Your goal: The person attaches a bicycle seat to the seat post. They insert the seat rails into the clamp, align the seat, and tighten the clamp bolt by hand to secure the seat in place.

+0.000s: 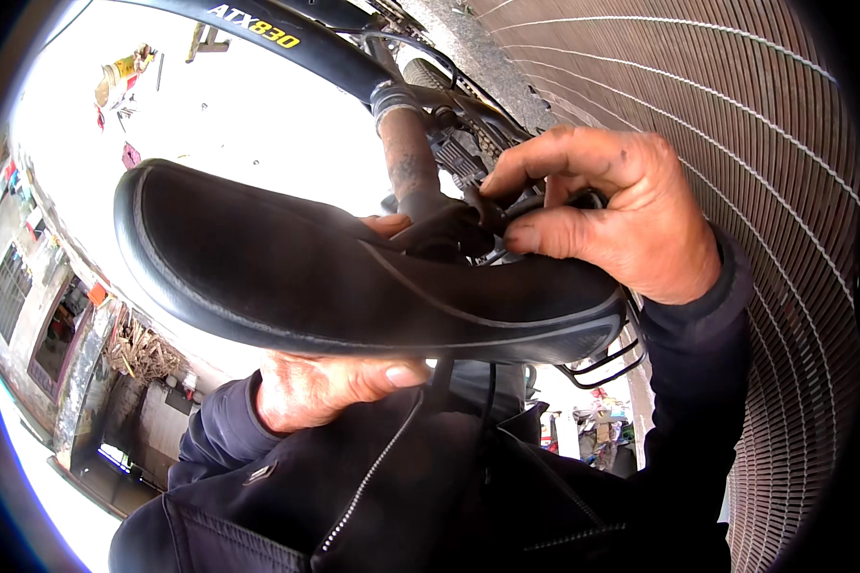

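Note:
A black bicycle saddle [287, 258] with grey edge lines lies across the middle of the view, its wide end at the left. My left hand [334, 387] grips it from below; the thumb presses on the near edge and a fingertip shows at the far side. Beyond the saddle, a rusty seat post [408, 148] runs from the dark frame [296, 38] to a dark clamp [444, 229] beside the saddle. My right hand [607, 205] is at this clamp, its thumb and index finger closed around a small dark part. What exactly the fingers pinch is hidden.
A brown slatted shutter or screen [736, 143] with pale cords curves along the right. Part of a tyre [425, 72] shows beyond the seat post. At the left are a bundle of dry stalks [143, 346] and a building with openings. Mixed clutter [602, 430] lies at the lower right.

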Available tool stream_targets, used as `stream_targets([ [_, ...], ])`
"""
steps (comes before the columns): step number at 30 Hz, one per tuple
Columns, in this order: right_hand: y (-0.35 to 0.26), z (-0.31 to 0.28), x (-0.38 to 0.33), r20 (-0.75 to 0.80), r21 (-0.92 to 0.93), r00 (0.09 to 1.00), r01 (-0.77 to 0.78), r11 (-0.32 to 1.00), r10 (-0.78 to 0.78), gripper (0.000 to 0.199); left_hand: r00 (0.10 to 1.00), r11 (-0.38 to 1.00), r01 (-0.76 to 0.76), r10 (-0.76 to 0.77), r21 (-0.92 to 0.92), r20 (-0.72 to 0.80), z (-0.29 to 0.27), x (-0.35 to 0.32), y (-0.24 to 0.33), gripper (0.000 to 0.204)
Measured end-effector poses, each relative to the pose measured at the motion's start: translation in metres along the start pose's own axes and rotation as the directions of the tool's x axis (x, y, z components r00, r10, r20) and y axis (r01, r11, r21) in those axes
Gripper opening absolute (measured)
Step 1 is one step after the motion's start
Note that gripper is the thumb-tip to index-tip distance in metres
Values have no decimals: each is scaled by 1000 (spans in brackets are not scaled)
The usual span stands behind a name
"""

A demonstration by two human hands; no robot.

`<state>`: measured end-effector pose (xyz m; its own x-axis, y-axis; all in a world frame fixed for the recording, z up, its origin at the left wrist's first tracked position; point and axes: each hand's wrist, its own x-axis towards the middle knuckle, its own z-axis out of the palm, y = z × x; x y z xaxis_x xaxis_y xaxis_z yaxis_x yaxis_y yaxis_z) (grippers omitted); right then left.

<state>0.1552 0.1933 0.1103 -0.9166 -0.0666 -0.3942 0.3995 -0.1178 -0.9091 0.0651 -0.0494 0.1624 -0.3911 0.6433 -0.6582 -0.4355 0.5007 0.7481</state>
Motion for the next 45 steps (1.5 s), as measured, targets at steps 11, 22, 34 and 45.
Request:
stream_targets([
  [11,1,-1,-10,25,69,998,-60,996,59,34,996,974,60,-73,-217,-52,13,-3,-7,96],
  [22,0,1,-10,38,101,999,-20,995,16,37,999,1000,-7,7,-9,-45,11,4,-18,110],
  [34,6,-2,-10,9,170,999,-53,984,52,37,987,981,-162,161,105,24,6,4,-17,96],
  [45,5,6,-21,-33,396,993,-87,914,109,40,970,921,38,-126,-387,-206,22,-16,-8,97],
])
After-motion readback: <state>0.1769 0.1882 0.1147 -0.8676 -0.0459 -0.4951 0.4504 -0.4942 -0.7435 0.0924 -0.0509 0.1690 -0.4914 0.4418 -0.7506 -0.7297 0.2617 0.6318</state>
